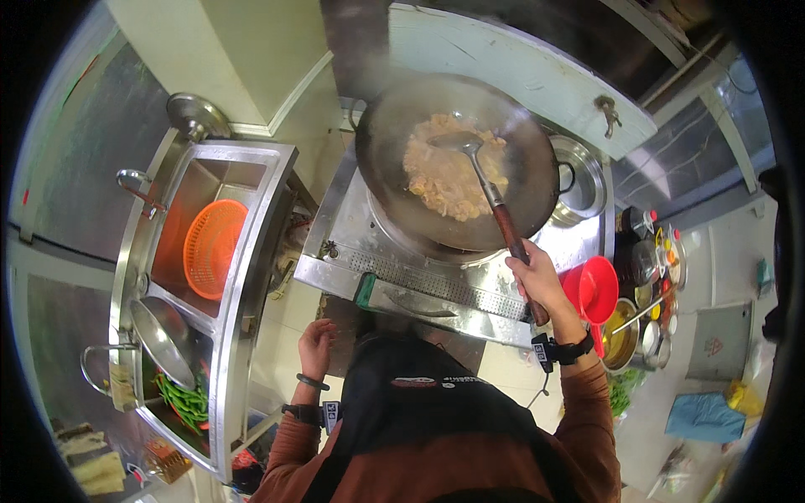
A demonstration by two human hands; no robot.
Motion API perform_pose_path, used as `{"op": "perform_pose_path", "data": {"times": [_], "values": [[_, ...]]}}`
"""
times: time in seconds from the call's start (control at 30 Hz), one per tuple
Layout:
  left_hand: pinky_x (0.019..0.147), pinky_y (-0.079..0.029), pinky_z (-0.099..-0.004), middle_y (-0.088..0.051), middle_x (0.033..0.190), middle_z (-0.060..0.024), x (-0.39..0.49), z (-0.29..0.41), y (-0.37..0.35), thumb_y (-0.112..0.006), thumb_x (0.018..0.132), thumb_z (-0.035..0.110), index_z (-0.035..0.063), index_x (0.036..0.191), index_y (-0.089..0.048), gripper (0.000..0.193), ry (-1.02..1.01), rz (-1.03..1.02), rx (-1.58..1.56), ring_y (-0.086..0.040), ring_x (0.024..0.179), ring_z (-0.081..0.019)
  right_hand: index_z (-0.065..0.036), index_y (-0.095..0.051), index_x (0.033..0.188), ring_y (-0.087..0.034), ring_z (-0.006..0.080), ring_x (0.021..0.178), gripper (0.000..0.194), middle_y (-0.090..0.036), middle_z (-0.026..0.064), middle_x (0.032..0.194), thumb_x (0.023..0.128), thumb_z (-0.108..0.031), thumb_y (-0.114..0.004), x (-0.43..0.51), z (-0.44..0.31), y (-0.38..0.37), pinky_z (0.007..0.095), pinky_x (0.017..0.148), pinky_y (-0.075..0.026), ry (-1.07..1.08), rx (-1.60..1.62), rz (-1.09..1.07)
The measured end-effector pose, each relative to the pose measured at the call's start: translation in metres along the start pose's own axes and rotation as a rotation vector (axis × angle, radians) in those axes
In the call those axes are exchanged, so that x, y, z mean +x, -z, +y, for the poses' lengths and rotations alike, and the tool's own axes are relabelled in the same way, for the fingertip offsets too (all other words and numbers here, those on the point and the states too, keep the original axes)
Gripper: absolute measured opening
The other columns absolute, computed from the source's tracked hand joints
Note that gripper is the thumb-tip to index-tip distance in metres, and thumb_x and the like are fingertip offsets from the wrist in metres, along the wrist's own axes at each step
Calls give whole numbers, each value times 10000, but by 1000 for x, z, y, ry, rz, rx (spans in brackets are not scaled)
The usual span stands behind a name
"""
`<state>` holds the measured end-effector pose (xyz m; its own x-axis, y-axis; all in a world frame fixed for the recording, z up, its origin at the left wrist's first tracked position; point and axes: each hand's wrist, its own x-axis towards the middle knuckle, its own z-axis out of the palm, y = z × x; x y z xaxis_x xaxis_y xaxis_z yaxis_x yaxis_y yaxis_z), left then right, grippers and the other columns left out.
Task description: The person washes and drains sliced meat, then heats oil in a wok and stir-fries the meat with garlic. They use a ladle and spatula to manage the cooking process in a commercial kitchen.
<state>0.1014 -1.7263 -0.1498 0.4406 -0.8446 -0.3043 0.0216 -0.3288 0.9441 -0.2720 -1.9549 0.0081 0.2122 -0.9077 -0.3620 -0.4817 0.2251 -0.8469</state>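
Note:
My right hand grips the dark wooden handle of a metal wok spatula. The spatula's blade lies over pale brown chopped food that looks like meat, in a large dark wok. Haze, probably steam, hangs over the wok, which sits on a stainless steel stove. Lower left, my left hand hangs beside the apron with its fingers loosely curled. Nothing is seen in it, and it touches neither the stove nor the sink.
Left, a two-basin steel sink holds an orange plastic basket, a metal bowl and green peppers. Right of the wok stand stacked metal basins, a red plastic ladle, an oil pot and several bottles.

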Motion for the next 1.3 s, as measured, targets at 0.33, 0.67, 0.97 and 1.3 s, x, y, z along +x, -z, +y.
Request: {"op": "perform_pose_path", "data": {"times": [0.33, 0.67, 0.97, 1.3], "values": [[705, -513, -252, -667, 973, -81, 2, -26, 0, -444, 872, -47, 9, 1120, -575, 286, 30, -14, -77, -627, 826, -128, 41, -522, 1177, -547, 165, 545, 399, -572, 61, 704, 845, -171, -583, -14, -2, 27, 317, 497, -433, -120, -309, -54], [802, -524, -364, -692, 955, -123, 25, 18, 18, -511, 787, 9, 62, 1092, -624, 330, -150, 88, 281, -669, 906, -273, -32, -499, 985, -442, 97, 385, 168, -477, 7, 575, 885, -152, -562, -25, 27, 9, 238, 343, -370, -82, 81, 22], [756, -525, -357, -697, 925, -104, -31, 18, 57, -493, 792, 13, 56, 1053, -626, 296, 12, 312, 183, -669, 872, -262, -32, -454, 1077, -504, 151, 400, 238, -527, 56, 665, 906, -155, -564, -23, 44, -41, 266, 354, -417, -69, 91, -97], [759, -530, -329, -677, 976, -113, -37, -21, 110, -513, 844, 51, 11, 1118, -588, 287, 47, 432, -65, -664, 865, -217, 19, -406, 1269, -561, 190, 677, 440, -543, 97, 816, 935, -213, -574, -19, 73, -8, 325, 580, -490, -20, -174, -161]]}}
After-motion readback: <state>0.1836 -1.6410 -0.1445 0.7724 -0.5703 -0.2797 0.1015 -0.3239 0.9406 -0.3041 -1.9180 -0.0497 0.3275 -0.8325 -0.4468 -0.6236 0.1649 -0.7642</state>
